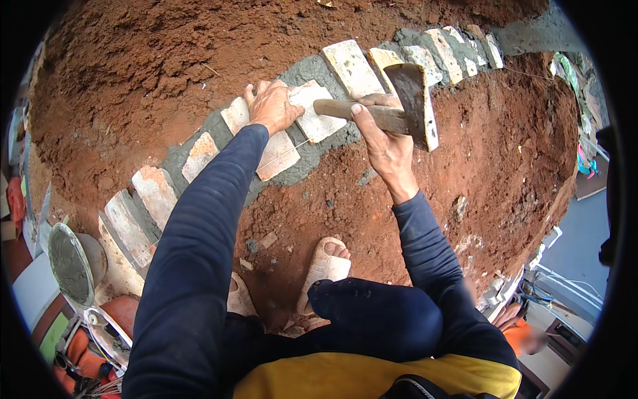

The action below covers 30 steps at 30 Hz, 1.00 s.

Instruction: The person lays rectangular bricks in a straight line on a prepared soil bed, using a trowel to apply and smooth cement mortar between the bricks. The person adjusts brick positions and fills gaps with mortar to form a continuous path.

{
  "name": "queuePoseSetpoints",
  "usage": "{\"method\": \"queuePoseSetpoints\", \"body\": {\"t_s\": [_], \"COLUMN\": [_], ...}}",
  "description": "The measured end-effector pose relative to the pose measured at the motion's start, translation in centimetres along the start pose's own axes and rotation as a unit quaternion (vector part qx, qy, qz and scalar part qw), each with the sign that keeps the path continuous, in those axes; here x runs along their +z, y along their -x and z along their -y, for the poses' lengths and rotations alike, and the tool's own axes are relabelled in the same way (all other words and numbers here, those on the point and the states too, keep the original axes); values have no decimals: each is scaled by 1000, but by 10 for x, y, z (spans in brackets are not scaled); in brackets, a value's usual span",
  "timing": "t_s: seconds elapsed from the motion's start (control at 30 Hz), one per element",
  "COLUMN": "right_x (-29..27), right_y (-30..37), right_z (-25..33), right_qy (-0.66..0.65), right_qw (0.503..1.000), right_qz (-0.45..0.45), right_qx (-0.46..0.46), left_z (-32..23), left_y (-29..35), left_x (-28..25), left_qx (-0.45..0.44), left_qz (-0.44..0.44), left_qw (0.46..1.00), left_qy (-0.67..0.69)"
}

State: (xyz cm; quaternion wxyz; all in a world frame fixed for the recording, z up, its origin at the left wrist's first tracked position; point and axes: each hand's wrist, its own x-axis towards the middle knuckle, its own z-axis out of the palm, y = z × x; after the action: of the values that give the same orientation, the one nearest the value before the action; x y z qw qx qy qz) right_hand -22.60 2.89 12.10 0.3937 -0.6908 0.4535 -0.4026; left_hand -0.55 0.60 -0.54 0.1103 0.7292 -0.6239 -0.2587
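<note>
My left hand (pixel 271 106) rests over the row of bricks with its fingers spread and bent. Its thumb touches a pale brick (pixel 321 123), and the palm covers the far part of a reddish brick (pixel 278 158). In my right hand (pixel 387 151) is a tool with a short wooden handle (pixel 352 114) and a broad dark metal blade (pixel 407 90). I grip it close to the blade, with the handle's butt over the pale brick. Grey mortar (pixel 307 73) lies under and between the bricks. A thin string (pixel 302 143) runs along their near side.
Rough red soil (pixel 153 73) rises behind the curved brick row. More earth (pixel 492 166) lies at the right. A mortar-filled bucket (pixel 72 266) stands at lower left. My sandalled foot (pixel 327 266) is on the soil below. A person in orange (pixel 522 336) is at lower right.
</note>
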Motion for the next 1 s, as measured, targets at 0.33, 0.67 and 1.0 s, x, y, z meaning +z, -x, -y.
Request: {"method": "queuePoseSetpoints", "body": {"t_s": [0.33, 0.67, 1.0], "right_x": [0, -10, 2], "right_y": [1, -8, 9], "right_z": [-3, -1, -4], "right_qy": [-30, -53, -12], "right_qw": [999, 996, 999], "right_qz": [-33, -72, 27], "right_qx": [0, -29, 18], "left_z": [3, 7, 8], "left_y": [-1, -5, -6], "left_x": [0, 2, -1], "left_qx": [8, 2, 14], "left_qz": [12, 29, 32], "left_qw": [1000, 999, 999], "left_qy": [2, 17, -8]}}
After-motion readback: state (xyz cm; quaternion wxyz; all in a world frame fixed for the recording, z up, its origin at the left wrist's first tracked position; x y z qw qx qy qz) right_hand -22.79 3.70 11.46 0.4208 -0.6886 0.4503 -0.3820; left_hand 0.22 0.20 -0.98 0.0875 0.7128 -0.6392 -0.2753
